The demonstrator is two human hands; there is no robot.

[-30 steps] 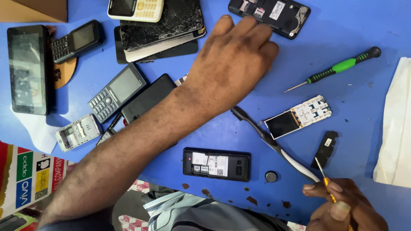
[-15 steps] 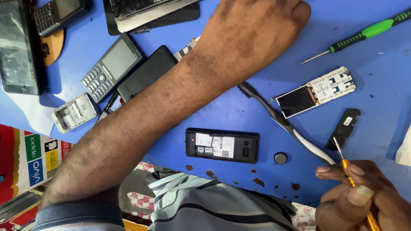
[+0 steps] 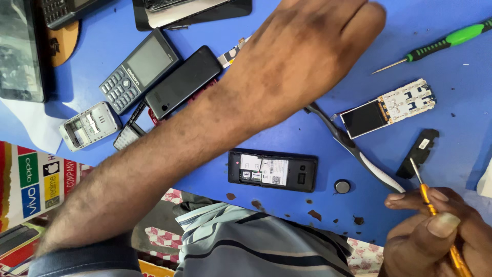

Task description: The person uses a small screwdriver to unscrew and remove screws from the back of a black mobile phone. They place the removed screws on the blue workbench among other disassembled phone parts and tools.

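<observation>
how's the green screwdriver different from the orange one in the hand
The green screwdriver lies loose on the blue table, untouched; the orange screwdriver is gripped in the right hand. The green one lies nearly flat across the table at top right; the orange one points up-left toward a small black part. Both have thin metal shafts.

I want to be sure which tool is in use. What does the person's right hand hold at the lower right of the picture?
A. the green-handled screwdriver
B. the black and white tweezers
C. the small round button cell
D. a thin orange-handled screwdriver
D: the right hand grips a thin orange-handled screwdriver, while the green-handled screwdriver lies untouched on the blue table.
</observation>
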